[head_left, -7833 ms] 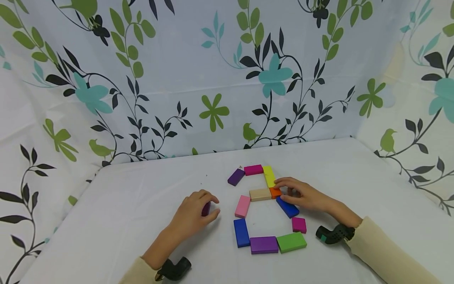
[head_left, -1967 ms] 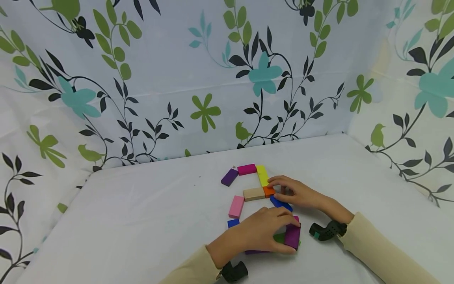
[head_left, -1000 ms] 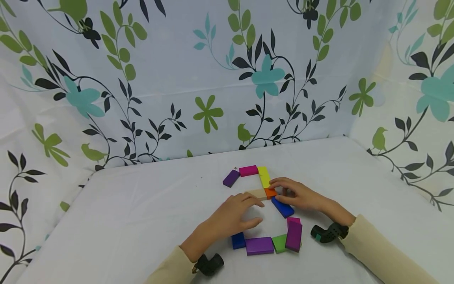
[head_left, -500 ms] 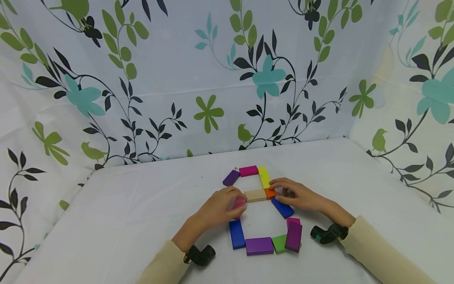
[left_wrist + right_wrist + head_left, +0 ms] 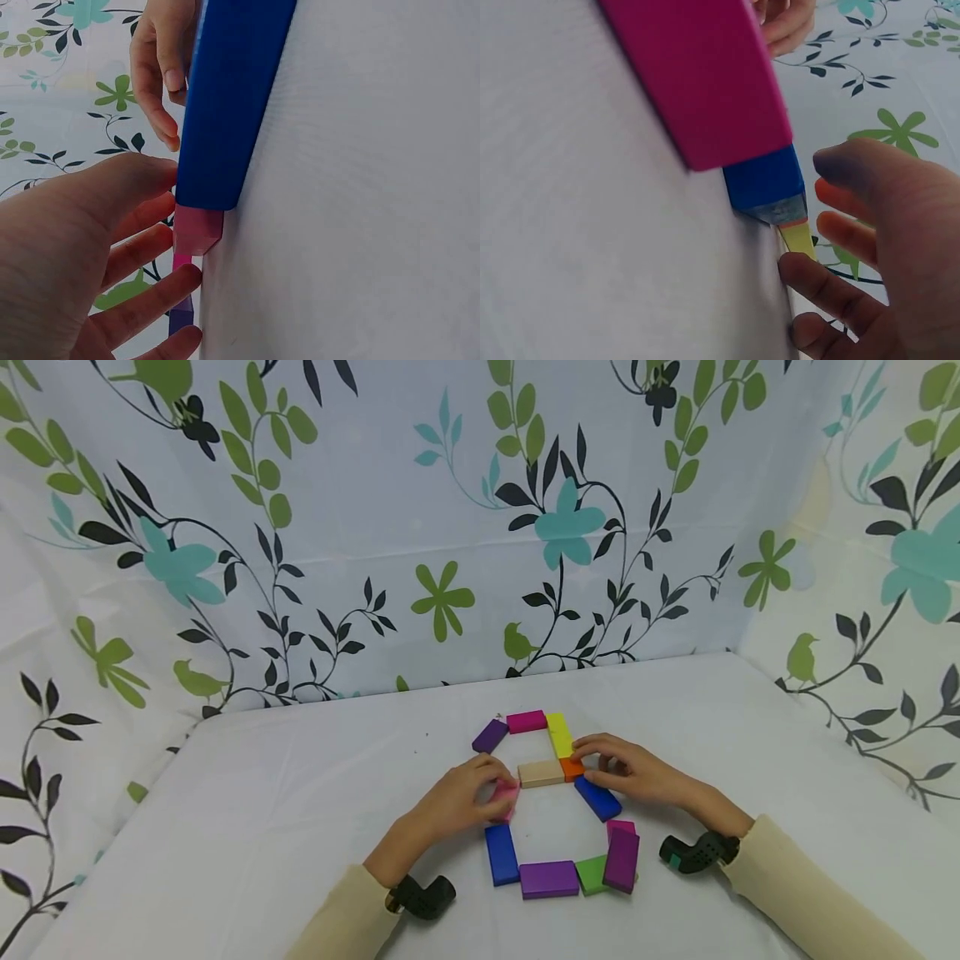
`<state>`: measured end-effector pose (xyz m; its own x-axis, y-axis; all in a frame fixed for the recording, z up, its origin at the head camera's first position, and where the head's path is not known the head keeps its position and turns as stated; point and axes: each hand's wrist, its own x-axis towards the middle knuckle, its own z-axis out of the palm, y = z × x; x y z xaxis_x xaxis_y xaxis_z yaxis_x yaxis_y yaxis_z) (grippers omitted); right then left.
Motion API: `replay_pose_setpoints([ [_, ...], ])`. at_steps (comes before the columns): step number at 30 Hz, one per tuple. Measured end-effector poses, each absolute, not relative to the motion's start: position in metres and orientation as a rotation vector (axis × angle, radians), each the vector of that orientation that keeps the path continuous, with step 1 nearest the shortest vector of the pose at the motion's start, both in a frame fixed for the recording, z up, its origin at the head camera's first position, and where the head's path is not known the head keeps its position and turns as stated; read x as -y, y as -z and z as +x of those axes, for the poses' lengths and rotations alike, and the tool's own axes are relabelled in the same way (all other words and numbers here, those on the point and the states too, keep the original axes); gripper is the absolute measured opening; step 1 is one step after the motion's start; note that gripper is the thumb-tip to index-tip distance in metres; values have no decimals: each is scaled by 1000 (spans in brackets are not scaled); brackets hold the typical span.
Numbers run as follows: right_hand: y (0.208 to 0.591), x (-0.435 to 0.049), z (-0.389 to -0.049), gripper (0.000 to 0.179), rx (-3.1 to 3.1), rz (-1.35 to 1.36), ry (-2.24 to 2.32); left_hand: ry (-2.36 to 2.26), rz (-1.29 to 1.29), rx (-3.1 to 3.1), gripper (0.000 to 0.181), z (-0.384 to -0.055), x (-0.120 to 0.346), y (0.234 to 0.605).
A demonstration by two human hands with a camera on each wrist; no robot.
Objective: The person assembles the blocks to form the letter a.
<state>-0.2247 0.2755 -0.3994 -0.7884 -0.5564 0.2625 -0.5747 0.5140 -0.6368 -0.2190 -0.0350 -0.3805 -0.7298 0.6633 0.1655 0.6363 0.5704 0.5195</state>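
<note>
My left hand (image 5: 461,797) is at the left of a ring of flat wooden blocks, thumb and fingers about the pink block (image 5: 505,795), which they partly cover. That pink block (image 5: 198,231) shows between thumb and fingers in the left wrist view, behind the near blue block (image 5: 234,105). On the other side, my right hand (image 5: 633,770) rests with loosely bent fingers beside the orange block (image 5: 572,768), its fingertips near the yellow block (image 5: 559,735) and its thumb near a blue block (image 5: 597,798). In the right wrist view its fingers (image 5: 840,289) hold nothing.
A dark purple block (image 5: 621,860) leans across the magenta block (image 5: 619,829) and the green block (image 5: 591,874). The outline also has a purple block (image 5: 550,880), a tan block (image 5: 542,773) and, at the top, another magenta block (image 5: 527,721). A patterned cloth (image 5: 360,527) hangs behind.
My left hand carried the dark purple block to the lower right, laid it on the magenta and green blocks, then moved back left to the pink block. The right hand stayed about in place.
</note>
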Motion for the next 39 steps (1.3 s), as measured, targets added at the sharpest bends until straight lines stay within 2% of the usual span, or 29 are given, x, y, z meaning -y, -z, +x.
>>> replay_pose_setpoints([
  [8, 392, -272, -219, 22, 2511, 1092, -1164, -935, 1127, -2697, 20, -222, 37, 382],
  [22, 376, -272, -197, 19, 2602, 1118, -1390, -913, 1086, -2656, 20, -227, 36, 377],
  [39, 375, -284, -173, 29, 2622, 1523, -1570, -950, 1102, -2625, 21, -229, 38, 380],
])
